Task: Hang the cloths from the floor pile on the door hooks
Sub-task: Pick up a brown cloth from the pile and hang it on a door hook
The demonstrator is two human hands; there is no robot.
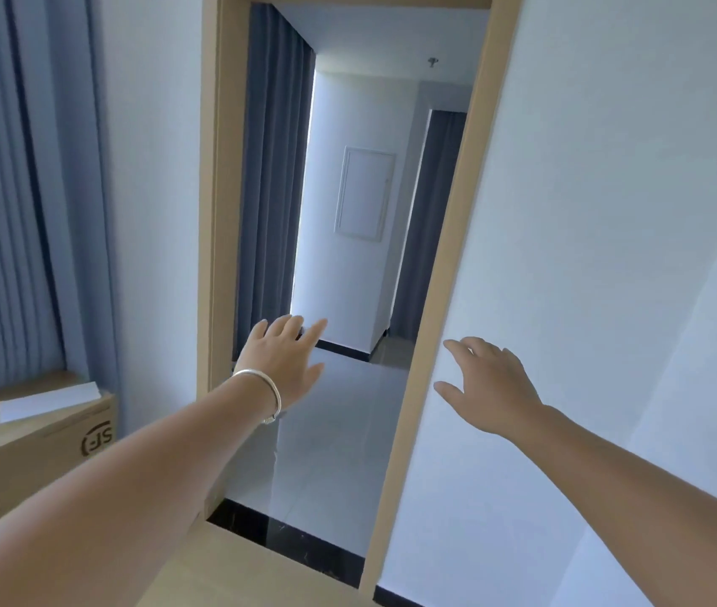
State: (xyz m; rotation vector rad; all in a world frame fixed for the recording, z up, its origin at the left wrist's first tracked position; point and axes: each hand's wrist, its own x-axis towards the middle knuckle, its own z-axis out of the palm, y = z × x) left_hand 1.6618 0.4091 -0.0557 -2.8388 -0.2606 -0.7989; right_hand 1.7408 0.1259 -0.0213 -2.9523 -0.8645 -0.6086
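1. Floor is pale glossy tile past the doorway, with a dark threshold strip across it.
2. Cardboard box sits low on the left, white paper on top.

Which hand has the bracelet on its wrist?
The left hand, reaching into the doorway; a silver bracelet circles its wrist. The right hand has a bare wrist.

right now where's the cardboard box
In the head view the cardboard box sits at the lower left, below the blue curtain and left of the doorway frame, with the left forearm reaching past it.
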